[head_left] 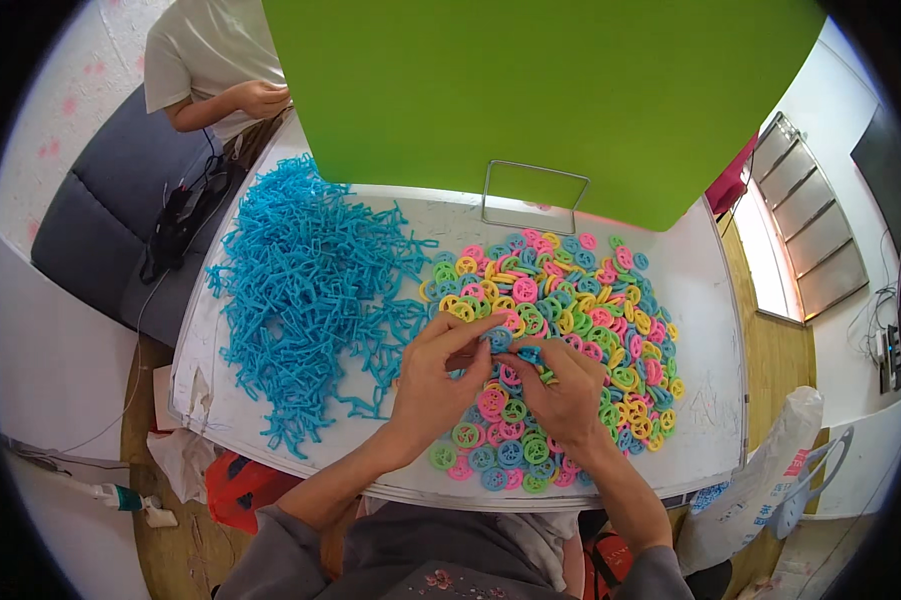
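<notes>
Over the front middle of the white table (705, 340) my two hands meet, fingertips nearly touching. My left hand (440, 375) is closed, pinching a small blue spoked plastic wheel (497, 338) between thumb and fingers. My right hand (565, 390) is closed too, gripping a small blue plastic piece (528, 354) right beside that wheel; fingers cover most of it. Beneath and around both hands spreads a heap of small spoked wheels (620, 310) in pink, yellow, green and blue. To the left lies a large pile of thin blue plastic frame pieces (300, 270), some scattered toward my left hand.
A tall green board (550, 90) rises behind the table, with a bent wire frame (536, 169) in front of it. Another person's hand (262, 98) shows at the back left. A dark sofa (95, 210) stands left; a white sack (760, 480) stands at the right front.
</notes>
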Demonstrator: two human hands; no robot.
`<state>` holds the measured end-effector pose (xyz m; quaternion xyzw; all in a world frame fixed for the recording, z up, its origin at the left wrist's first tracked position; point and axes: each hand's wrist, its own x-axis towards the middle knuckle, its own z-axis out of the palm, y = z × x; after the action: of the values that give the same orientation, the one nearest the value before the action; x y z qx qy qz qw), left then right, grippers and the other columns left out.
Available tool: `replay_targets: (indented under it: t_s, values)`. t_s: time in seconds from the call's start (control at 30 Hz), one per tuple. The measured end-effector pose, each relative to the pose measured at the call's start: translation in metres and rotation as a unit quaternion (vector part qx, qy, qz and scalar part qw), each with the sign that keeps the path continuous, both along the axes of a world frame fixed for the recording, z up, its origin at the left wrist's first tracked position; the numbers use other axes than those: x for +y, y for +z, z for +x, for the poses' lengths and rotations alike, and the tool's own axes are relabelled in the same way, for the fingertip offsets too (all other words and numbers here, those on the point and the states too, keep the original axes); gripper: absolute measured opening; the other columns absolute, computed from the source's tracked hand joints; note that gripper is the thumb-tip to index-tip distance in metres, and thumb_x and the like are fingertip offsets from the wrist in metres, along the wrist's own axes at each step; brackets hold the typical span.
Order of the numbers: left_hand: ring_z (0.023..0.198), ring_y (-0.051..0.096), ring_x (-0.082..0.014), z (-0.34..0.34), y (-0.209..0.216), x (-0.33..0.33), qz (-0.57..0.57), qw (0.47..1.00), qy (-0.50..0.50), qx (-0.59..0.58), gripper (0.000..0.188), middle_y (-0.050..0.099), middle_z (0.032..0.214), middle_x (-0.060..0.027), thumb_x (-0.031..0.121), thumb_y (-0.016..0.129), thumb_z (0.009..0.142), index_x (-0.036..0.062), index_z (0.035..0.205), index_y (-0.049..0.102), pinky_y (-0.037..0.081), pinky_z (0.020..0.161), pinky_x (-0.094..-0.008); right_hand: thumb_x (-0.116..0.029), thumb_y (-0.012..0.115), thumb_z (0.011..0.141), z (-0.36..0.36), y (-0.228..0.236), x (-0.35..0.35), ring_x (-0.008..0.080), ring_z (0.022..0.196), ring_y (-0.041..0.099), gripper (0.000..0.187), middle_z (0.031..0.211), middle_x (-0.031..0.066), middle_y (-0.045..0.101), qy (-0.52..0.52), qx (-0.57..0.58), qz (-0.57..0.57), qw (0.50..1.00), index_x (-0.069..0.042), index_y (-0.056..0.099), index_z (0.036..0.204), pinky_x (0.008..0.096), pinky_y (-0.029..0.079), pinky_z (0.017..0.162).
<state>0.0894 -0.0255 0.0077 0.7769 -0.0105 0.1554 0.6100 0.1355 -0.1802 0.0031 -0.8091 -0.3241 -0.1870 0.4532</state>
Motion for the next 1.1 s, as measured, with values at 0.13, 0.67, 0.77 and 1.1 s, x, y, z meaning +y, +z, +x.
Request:
replay_targets:
  t_s: [0.13,0.67,0.77,1.1]
  values:
    - [0.082,0.06,-0.0095,0.001,-0.003,-0.002,-0.045,0.999,-0.002,0.004,0.032,0.057,0.099,-0.0056,-0.006,0.052,0.089,0.0036,0.118,0.062,0.052,0.072,-0.0224,0.004,0.073,0.07,-0.002,0.0,0.003,0.0174,0.059,0.064,0.019,0.075,0.0086,0.067,-0.006,0.003,0.018,1.0,-0.004,0.067,0.087,0.027,0.046,0.049]
    - [0.084,0.058,-0.0069,-0.001,-0.008,-0.009,-0.178,0.982,0.009,0.057,0.029,0.062,0.103,-0.0057,-0.002,0.053,0.09,0.0,0.118,0.062,0.047,0.068,-0.0202,0.005,0.068,0.073,-0.006,-0.004,0.013,0.0182,0.062,0.063,0.013,0.075,0.0095,0.066,-0.044,0.04,0.077,0.995,-0.002,0.065,0.084,0.0268,0.046,0.053]
    - [0.078,0.056,-0.0058,0.002,-0.011,-0.008,-0.197,0.979,0.002,0.044,0.029,0.058,0.096,-0.0046,0.0,0.054,0.09,0.002,0.118,0.063,0.045,0.061,-0.0188,0.004,0.069,0.073,0.001,-0.004,0.014,0.0173,0.062,0.059,0.013,0.074,0.0086,0.063,-0.025,-0.008,0.085,0.996,-0.002,0.064,0.083,0.0268,0.045,0.056]
    - [0.079,0.058,-0.0075,-0.001,-0.009,-0.008,-0.182,0.982,0.023,0.045,0.03,0.05,0.091,-0.0024,-0.001,0.058,0.088,0.004,0.117,0.064,0.048,0.067,-0.0191,0.001,0.071,0.072,-0.005,-0.001,0.013,0.0176,0.07,0.059,0.014,0.075,0.0077,0.063,-0.037,0.067,0.081,0.994,-0.003,0.065,0.083,0.028,0.043,0.061]
